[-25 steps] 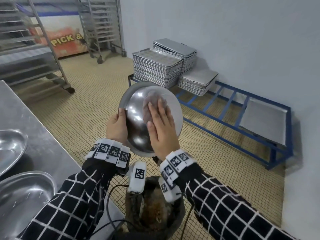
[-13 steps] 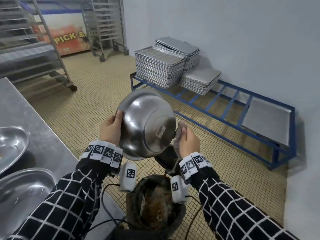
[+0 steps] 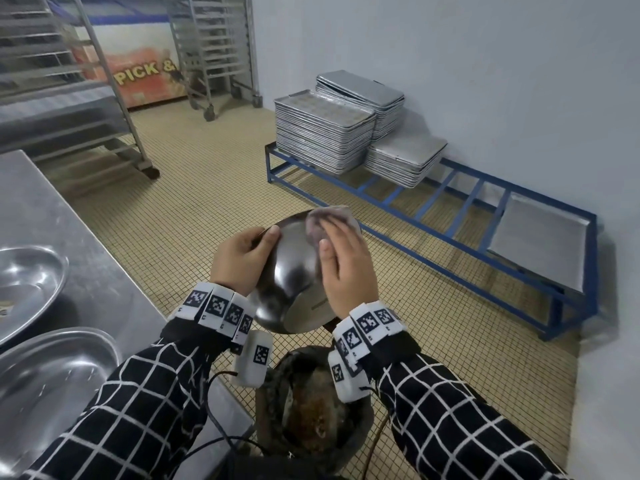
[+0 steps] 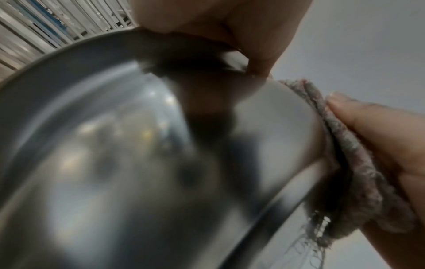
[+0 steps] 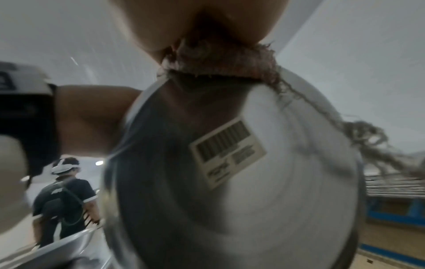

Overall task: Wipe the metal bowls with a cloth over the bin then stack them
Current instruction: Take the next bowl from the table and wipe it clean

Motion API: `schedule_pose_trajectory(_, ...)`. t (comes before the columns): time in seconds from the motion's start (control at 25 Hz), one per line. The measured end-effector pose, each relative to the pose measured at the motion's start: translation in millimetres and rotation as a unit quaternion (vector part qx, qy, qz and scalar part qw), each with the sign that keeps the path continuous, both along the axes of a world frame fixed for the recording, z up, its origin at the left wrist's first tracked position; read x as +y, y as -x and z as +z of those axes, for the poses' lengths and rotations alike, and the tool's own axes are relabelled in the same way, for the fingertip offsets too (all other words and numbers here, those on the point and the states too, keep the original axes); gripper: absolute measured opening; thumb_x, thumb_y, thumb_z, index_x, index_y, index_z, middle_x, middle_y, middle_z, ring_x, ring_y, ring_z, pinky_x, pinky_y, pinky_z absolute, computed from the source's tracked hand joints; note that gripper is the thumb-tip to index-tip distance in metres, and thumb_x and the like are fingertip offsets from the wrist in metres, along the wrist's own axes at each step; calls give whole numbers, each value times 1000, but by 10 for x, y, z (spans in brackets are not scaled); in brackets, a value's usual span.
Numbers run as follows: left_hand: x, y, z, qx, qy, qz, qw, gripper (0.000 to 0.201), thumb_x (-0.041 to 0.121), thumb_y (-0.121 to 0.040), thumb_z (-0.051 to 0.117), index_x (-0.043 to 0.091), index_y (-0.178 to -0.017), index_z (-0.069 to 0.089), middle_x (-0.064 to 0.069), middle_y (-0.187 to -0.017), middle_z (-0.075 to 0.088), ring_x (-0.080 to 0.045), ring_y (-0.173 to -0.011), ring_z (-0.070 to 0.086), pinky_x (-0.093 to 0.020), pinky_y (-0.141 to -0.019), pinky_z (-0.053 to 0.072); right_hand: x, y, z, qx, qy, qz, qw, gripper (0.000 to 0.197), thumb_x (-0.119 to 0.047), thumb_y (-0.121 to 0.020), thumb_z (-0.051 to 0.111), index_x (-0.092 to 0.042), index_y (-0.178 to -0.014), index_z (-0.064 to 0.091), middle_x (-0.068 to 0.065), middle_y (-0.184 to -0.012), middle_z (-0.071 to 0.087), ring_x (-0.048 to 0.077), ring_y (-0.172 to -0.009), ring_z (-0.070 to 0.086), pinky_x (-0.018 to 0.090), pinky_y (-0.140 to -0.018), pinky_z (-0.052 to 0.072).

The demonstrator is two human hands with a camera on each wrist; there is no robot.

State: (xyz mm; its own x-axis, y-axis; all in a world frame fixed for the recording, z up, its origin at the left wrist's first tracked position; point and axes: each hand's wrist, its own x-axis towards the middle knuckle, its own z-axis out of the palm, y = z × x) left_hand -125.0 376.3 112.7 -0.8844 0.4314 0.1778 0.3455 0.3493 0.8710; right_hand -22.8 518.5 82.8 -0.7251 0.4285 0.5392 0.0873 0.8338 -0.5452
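From the head view, a metal bowl (image 3: 294, 268) was held in the air above a dark bin (image 3: 311, 410) on the tiled floor, tilted with its outer wall and flat base toward the camera. The left hand (image 3: 239, 261) had its grip closed on the bowl's rim, thumb lying across the outer wall and the other fingers hidden behind the rim. The right hand (image 3: 346, 268) lay flat with straight fingers, pressing a greyish-pink cloth (image 3: 325, 220) against the upper outer wall. On the steel desk (image 3: 52, 220) to the left lay two more metal bowls (image 3: 52, 375), one nearer and one farther. Stacks of baking trays (image 3: 322, 133) sat on a blue rack (image 3: 450, 216) by the wall.

The left wrist view showed what the head view hid: the cloth (image 4: 345, 163) was folded double with a frayed, thready edge, squeezed between the bowl (image 4: 138, 163) and the right fingers (image 4: 379, 127), while the left thumb (image 4: 253, 45) bore on the rim.

Only the right wrist view showed a barcode sticker (image 5: 227, 151) on the bowl's base (image 5: 276, 200), loose threads trailing from the cloth (image 5: 230, 61), and another person (image 5: 64, 191) standing in the background with their back turned.
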Motion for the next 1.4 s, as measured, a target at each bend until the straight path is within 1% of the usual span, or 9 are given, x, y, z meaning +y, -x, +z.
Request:
schedule_pose_trajectory(0.16,-34,-5,-12,-6,-6,-3,1000,29,44,-94,52,28,-75,67,0,-72,68,-24,-75,64,-47,-78,52,108,-144,-45,-5,259,-90,962,40,-34,-103,30,-22,-137,46,-3,-128,57,16,-119,54,23,-89,42)
schedule_pose_trajectory(0.28,-16,-32,3,-11,-4,11,1000,28,43,-95,51,26,-80,67,0,-73,68,-24,-75,63,-42,-75,52,-113,-247,-45,29,209,-52,976,41,-28,-102,32,-18,-142,37,0,-143,46,15,-125,49,19,-94,45)
schedule_pose_trajectory(0.44,66,-107,49,21,11,-1,1000,32,41,-95,50,22,-77,67,0,-70,68,-19,-69,62,-37,-66,50,-345,-145,-86,-59,2,8,998,49,-34,-101,22,-20,-147,30,-2,-158,21,19,-148,5,31,-118,7)
schedule_pose_trajectory(0.56,108,-109,37,3,-12,-24,1000,34,42,-94,53,18,-77,70,-3,-68,69,-23,-68,64,-40,-66,52,-272,-51,-4,-57,-34,-46,997,54,-37,-100,19,-17,-150,26,1,-157,22,20,-148,6,33,-119,5)
schedule_pose_trajectory(0.72,51,-62,-17,-49,-56,-31,997,33,42,-90,60,16,-73,70,-1,-63,68,-20,-62,64,-34,-60,53,-17,-64,46,-23,179,-112,977,51,-40,-102,21,-21,-149,28,-6,-156,25,12,-144,19,33,-116,20)
schedule_pose_trajectory(0.8,-28,-55,-50,-84,-96,-22,992,28,35,-90,62,21,-67,67,9,-53,63,-5,-50,57,-17,-50,45,163,-179,-50,31,335,-77,938,48,-42,-102,23,-24,-146,35,-13,-147,38,5,-133,35,28,-110,31)
schedule_pose_trajectory(0.92,-125,-32,-118,-136,-145,1,980,29,30,-90,63,15,-66,64,9,-48,58,-5,-45,53,-15,-44,43,342,-380,-135,36,488,-62,870,48,-50,-99,31,-28,-141,41,-19,-126,49,3,-118,47,24,-103,33)
schedule_pose_trajectory(1.12,-199,64,-269,-149,-109,-18,983,16,31,-94,57,23,-85,67,5,-74,67,-10,-68,64,-20,-61,52,433,-463,-71,-27,373,-96,922,33,-40,-98,44,-24,-125,54,-19,-100,57,5,-94,55,0,-62,35)
schedule_pose_trajectory(1.4,-109,-42,-182,-81,18,-135,987,23,32,-95,53,32,-116,62,12,-100,66,-6,-91,63,-26,-74,53,454,-193,233,-150,78,34,985,25,-29,-96,50,-21,-118,58,-10,-115,61,4,-103,51,23,-91,40)
